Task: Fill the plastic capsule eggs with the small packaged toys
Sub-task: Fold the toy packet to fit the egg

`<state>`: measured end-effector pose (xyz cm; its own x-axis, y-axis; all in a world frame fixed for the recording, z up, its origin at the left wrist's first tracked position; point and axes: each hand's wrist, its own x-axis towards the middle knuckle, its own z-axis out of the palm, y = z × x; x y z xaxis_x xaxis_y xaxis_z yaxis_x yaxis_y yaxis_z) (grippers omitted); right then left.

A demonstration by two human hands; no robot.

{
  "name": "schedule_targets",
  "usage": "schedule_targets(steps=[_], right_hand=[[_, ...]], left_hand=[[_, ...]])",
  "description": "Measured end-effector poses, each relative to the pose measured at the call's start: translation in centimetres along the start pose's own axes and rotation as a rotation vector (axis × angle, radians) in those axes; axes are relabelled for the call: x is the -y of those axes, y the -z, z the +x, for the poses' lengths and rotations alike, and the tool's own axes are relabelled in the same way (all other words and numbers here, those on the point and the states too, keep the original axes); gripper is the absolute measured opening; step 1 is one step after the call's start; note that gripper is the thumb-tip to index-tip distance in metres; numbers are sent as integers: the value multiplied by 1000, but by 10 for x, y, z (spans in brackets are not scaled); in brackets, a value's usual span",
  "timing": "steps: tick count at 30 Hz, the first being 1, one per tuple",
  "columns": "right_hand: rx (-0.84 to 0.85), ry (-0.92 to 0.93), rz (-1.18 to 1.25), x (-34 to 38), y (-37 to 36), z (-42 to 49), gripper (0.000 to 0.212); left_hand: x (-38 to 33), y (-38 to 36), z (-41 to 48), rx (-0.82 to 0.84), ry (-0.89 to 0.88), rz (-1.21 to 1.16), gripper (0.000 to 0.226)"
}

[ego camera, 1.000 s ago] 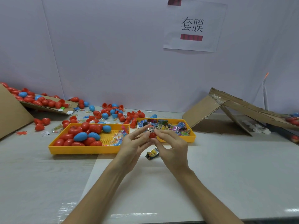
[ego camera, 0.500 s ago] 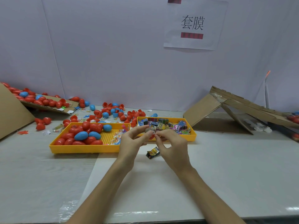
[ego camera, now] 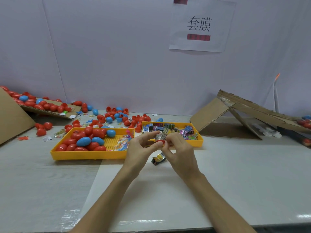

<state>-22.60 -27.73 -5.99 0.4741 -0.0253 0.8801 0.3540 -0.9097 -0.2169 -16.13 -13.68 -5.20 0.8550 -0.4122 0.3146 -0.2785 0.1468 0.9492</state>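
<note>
My left hand (ego camera: 140, 148) pinches a red capsule egg half (ego camera: 159, 140) between thumb and fingers above the table. A small packaged toy (ego camera: 160, 136) sticks up out of that half. My right hand (ego camera: 179, 148) pinches at the toy and egg from the right, fingers curled. Another packaged toy (ego camera: 158, 159) lies on the table just below my hands. Behind them a yellow tray (ego camera: 199, 142) holds several packaged toys. To the left a second yellow tray (ego camera: 87, 154) holds red and blue eggs.
Loose red and blue eggs and egg halves (ego camera: 117, 116) are scattered behind the trays. A cardboard flap (ego camera: 50, 110) at back left carries more eggs. Folded cardboard (ego camera: 239, 113) leans at back right. A brown box side (ego camera: 11, 118) stands at the far left.
The toy now stands taller in the red egg half, held a little higher. Both hands stay pinched together in front of the toy tray.
</note>
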Motion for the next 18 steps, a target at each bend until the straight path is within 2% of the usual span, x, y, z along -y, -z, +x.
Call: schedule_targets(steps=[5, 8, 12, 15, 18], right_hand=[[-23, -10, 23, 2, -2, 0, 16], [-57, -64, 93, 3, -5, -2, 10], [-52, -151, 218, 3, -6, -3, 18], [-25, -141, 202, 1, -6, -3, 27], [-54, -95, 172, 1, -6, -2, 27]], left_hand=[[2, 0, 1, -12, 7, -5, 39], [1, 2, 1, -12, 45, -70, 39], [-3, 5, 0, 42, 147, -348, 44], [-5, 7, -1, 129, 231, -521, 45], [-8, 7, -2, 203, 303, -615, 53]])
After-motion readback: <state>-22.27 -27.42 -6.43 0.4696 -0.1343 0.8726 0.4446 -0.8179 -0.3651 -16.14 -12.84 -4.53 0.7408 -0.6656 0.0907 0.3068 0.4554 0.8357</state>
